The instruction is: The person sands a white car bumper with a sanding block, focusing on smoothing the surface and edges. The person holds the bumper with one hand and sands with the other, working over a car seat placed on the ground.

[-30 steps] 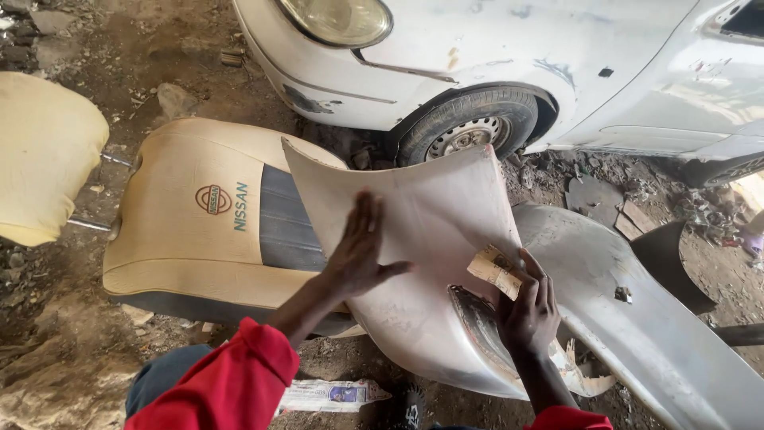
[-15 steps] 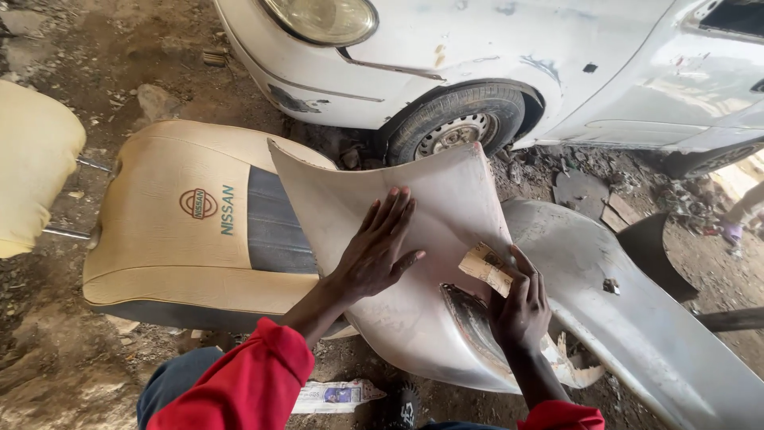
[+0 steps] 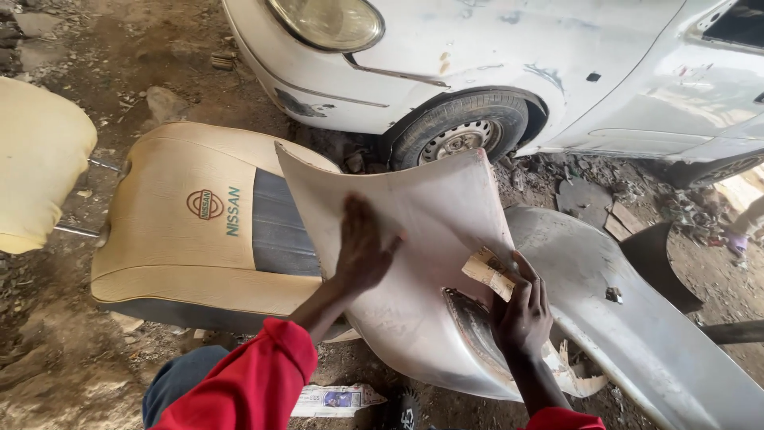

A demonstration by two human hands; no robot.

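Note:
A curved grey car body panel [image 3: 422, 215] leans over a beige car seat back [image 3: 183, 231]. My left hand [image 3: 362, 251] lies flat on the panel's middle, fingers apart, palm pressed to the surface. My right hand [image 3: 521, 310] grips a folded tan piece of sandpaper [image 3: 488, 272] and holds it against the panel's right edge, beside a dark worn patch [image 3: 473, 326]. Both arms wear red sleeves.
A white car [image 3: 509, 64] with its front wheel [image 3: 461, 135] stands behind the panel. Another grey body panel [image 3: 629, 318] lies to the right. A beige headrest [image 3: 36, 159] sits at the left edge. The ground is dirt with stones and scraps; a paper scrap [image 3: 334, 398] lies near my knee.
My left hand has slid down and left on the panel, fingers now closer together. The right hand keeps the sandpaper at the same spot on the edge.

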